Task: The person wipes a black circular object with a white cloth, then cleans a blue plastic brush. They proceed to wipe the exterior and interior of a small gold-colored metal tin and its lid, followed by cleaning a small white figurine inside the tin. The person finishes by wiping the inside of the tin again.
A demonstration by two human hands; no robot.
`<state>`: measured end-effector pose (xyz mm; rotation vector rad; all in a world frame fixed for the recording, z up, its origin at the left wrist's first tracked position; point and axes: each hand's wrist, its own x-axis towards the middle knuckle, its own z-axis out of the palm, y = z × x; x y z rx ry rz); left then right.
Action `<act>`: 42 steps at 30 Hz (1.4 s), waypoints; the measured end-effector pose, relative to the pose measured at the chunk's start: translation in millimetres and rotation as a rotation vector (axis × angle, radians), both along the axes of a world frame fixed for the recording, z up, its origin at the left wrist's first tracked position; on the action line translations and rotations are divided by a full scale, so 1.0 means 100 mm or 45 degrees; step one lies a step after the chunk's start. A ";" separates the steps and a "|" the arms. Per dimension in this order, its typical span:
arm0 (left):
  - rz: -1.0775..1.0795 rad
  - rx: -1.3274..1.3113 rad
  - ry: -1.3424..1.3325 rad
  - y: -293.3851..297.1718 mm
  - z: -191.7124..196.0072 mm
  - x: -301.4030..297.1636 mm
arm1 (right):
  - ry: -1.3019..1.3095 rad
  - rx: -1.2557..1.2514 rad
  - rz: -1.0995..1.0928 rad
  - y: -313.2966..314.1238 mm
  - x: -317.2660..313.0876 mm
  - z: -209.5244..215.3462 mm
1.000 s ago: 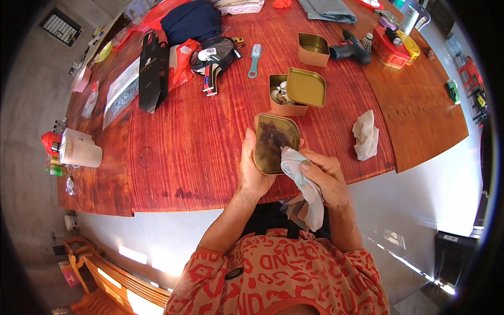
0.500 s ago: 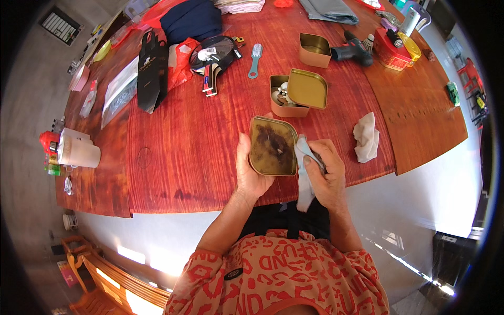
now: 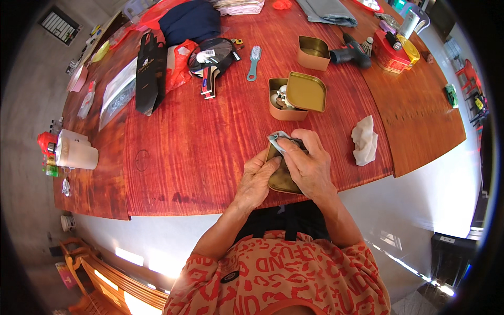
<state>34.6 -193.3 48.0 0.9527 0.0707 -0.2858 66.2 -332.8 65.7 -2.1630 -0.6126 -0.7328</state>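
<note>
My left hand (image 3: pixel 255 181) grips the left side of a shallow gold tin lid (image 3: pixel 285 178), tilted above the table's near edge. Dark smudges mark the lid's inner face, and much of it is covered by my fingers. In my right hand (image 3: pixel 310 165) is a light blue cloth (image 3: pixel 277 139), pressed against the lid's upper part. Just beyond my hands stands a copper-coloured tin (image 3: pixel 287 113) with small whitish items inside; a gold lid (image 3: pixel 306 92) leans across its opening. A crumpled white cloth (image 3: pixel 364 140) lies to the right.
Farther back are another open tin (image 3: pixel 314 53), a power drill (image 3: pixel 350 53), a brush (image 3: pixel 254 64), table-tennis bats (image 3: pixel 211 59) and a black bag (image 3: pixel 150 76). A red box (image 3: pixel 391 51) stands at the right. White containers (image 3: pixel 76 149) sit by the left edge.
My right hand has brought the cloth from beside the lid up onto its inner face. The lid has tilted and turned, and my left hand's grip has shifted.
</note>
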 end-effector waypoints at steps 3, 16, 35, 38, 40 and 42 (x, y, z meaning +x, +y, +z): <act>0.079 0.067 -0.046 0.00 -0.03 0.00 | 0.198 0.095 0.005 -0.06 -0.05 0.01; 0.432 0.426 -0.210 0.07 -0.03 0.10 | 0.618 -0.091 0.330 -0.22 -0.27 0.12; 0.789 0.350 -0.170 0.27 -0.34 0.38 | 0.563 -0.293 -0.071 -0.50 -0.10 -0.06; 0.880 0.432 -0.175 0.34 -0.55 0.59 | 0.507 -0.278 -0.190 -0.46 -0.04 -0.26; 0.962 0.519 -0.188 0.43 -0.71 0.73 | 0.596 -0.392 -0.260 -0.45 0.04 -0.42; 1.017 0.594 -0.180 0.48 -0.79 0.86 | 0.518 -0.367 -0.334 -0.48 0.13 -0.59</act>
